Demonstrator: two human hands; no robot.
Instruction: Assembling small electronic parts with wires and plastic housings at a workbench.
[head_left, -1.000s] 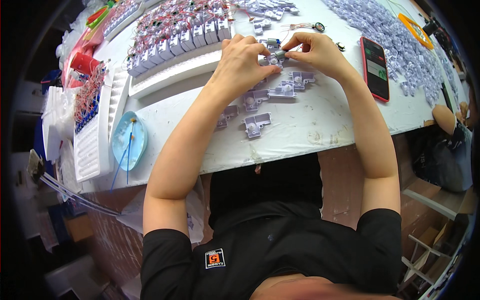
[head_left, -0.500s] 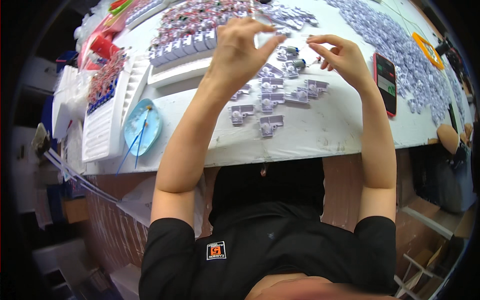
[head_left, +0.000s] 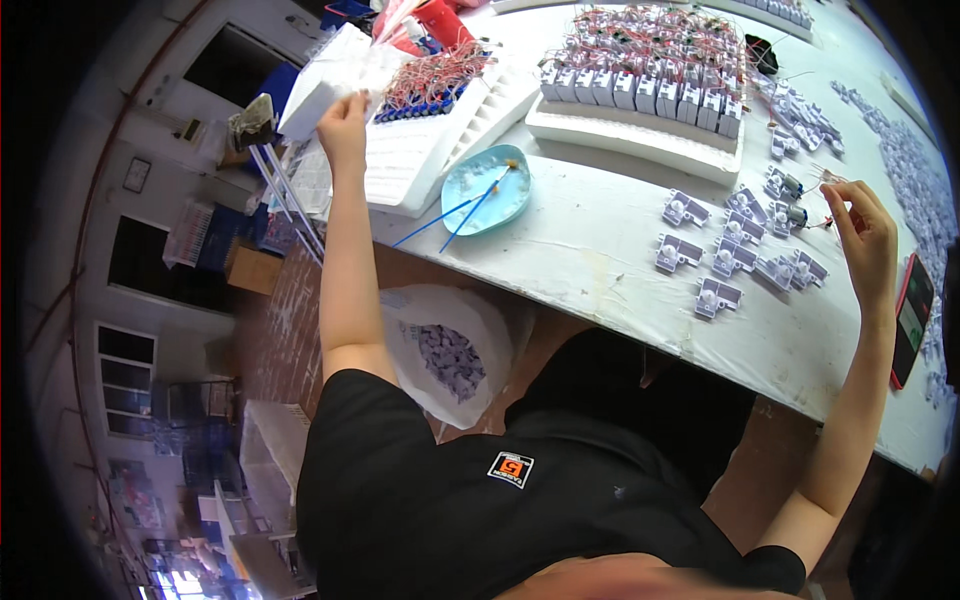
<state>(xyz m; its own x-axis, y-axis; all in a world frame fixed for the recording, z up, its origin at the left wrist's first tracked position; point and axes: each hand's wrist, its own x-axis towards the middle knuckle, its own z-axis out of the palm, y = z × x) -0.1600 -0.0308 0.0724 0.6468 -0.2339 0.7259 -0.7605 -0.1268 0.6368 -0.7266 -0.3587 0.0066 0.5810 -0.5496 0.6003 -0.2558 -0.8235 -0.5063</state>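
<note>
My left hand [head_left: 345, 118] reaches far left to the corner of a white foam tray [head_left: 415, 165] that holds blue parts with red wires [head_left: 430, 85]. Its fingers are curled against a white foam piece [head_left: 320, 75]; a grip is not clear. My right hand [head_left: 860, 235] is raised at the right side of the white table [head_left: 600, 250]. It pinches the red wires of a small motor [head_left: 795, 215]. Several small grey plastic housings [head_left: 730, 258] lie between the two hands, closer to the right one.
A blue dish with two blue-handled brushes [head_left: 487, 188] sits by the foam tray. A long foam tray of wired assemblies [head_left: 640, 105] stands at the back. A red-cased phone [head_left: 910, 320] and a heap of grey parts [head_left: 910, 165] lie right. A bag of parts [head_left: 445, 355] hangs below the table.
My left hand has left the housings in the middle and swung far out to the left foam tray. My right hand stays near the housings with the wired part. The view has turned left.
</note>
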